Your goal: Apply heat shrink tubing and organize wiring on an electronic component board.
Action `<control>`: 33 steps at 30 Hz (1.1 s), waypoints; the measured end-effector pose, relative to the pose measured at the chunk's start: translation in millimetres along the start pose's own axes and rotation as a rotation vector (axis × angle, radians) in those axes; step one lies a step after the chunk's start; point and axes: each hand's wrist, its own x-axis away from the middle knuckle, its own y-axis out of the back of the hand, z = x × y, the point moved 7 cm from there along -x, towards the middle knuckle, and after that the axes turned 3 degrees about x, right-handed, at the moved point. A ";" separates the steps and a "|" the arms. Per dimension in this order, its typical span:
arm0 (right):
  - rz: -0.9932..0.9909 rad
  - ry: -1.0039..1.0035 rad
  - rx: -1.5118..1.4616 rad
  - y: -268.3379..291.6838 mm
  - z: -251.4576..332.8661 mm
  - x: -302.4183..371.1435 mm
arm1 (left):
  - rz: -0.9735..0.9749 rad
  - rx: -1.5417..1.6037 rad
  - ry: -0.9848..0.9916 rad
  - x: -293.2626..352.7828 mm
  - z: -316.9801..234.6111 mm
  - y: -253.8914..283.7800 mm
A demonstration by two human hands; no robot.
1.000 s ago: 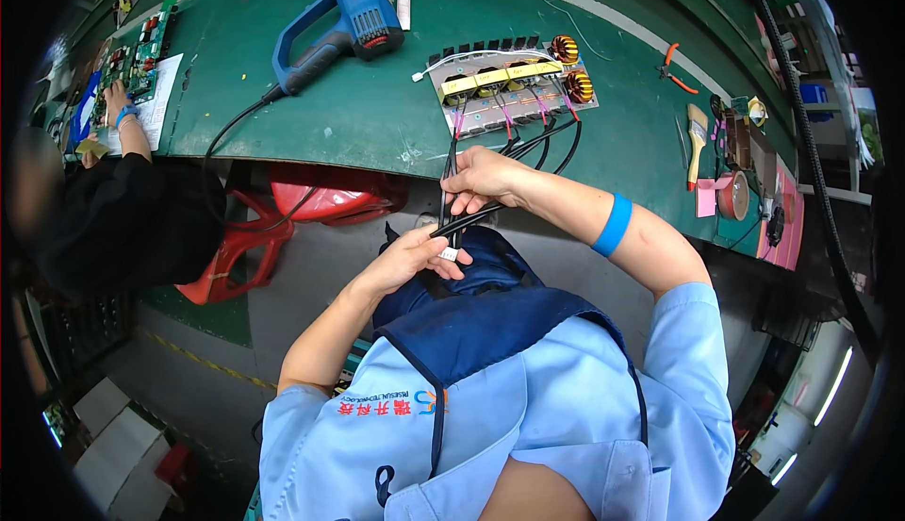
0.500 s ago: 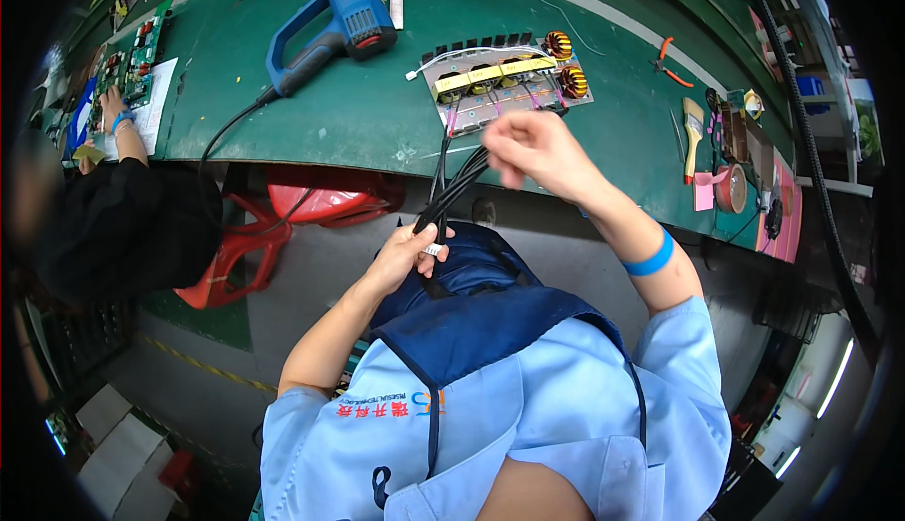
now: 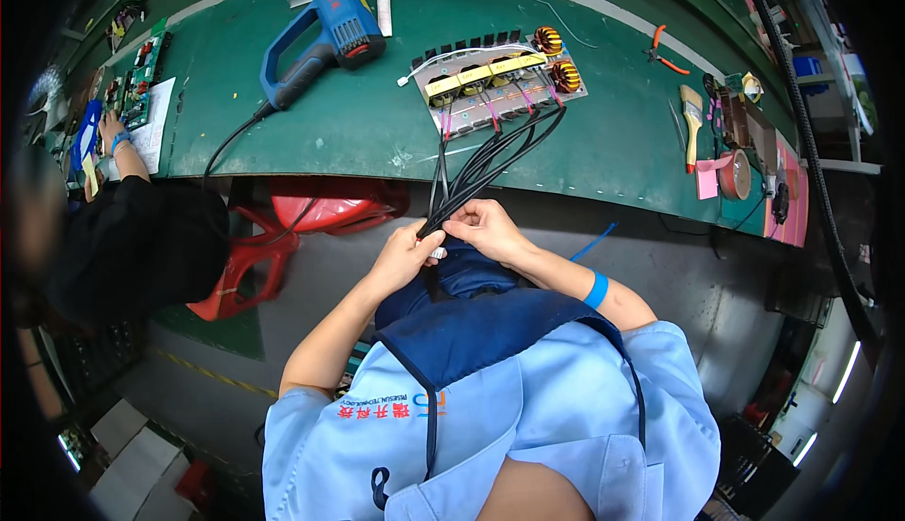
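Note:
Several black cables (image 3: 479,170) run from a circuit board (image 3: 514,97) on the bench down to my lap. My left hand (image 3: 407,255) is closed around the gathered bundle, with a small white label showing at its fingers. Close beside it, my right hand (image 3: 483,229) pinches at the same bundle, thumb and forefinger against the cables. The board carries yellow-wrapped transformers (image 3: 485,76), two copper-wound ring coils (image 3: 566,76) and a white wire along its far side. Pink sleeves mark where the cables join the board.
A blue heat gun (image 3: 344,26) lies on the green bench (image 3: 283,134), its cord trailing off the front edge. Orange-handled pliers (image 3: 667,51), a brush (image 3: 692,125) and a tape roll (image 3: 734,177) are at right. At left, a person's hand (image 3: 113,130) works by another board; red stools (image 3: 250,262) stand below.
My right hand has come down from above the board's front edge to the bundle beside my left hand. The cables between board and hands now lie spread out in view.

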 end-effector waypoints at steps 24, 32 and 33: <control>-0.130 0.345 0.102 37.1 84.2 28.3 | -0.292 -0.196 -0.197 0.9 -4.1 29.1; -0.024 -0.192 -0.176 43.1 45.7 -39.3 | -0.433 -0.681 -0.328 3.9 -13.7 3.6; -0.046 -0.216 -0.139 43.8 36.3 -41.8 | -0.442 -0.681 -0.340 4.8 -12.9 4.4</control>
